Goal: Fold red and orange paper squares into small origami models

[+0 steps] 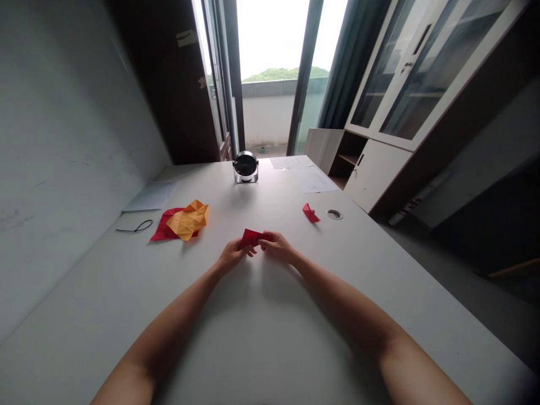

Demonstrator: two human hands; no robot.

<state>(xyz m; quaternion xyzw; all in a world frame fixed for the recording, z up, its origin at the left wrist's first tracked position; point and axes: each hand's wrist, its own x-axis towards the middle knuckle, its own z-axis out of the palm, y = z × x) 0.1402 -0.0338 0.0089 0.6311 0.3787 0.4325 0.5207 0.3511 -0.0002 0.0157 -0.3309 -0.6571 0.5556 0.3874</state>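
Observation:
A small folded piece of red paper (pixel 250 237) is held up a little above the white table, between my two hands. My left hand (pixel 233 254) grips its left edge, fingers closed on it. On the right side, my right hand (pixel 278 246) pinches the same paper between thumb and fingers. Creased orange paper (pixel 188 220) lies on top of a red sheet (pixel 161 229) to the left of my hands. Beyond my right hand sits a small folded red paper figure (pixel 311 213).
A roll of tape (pixel 334 214) lies right of the red figure. A round black device on a metal stand (pixel 246 166) is at the back. A black cable tie (pixel 135 228) and white papers (pixel 151 196) are at the left; more sheets (pixel 314 179) lie back right.

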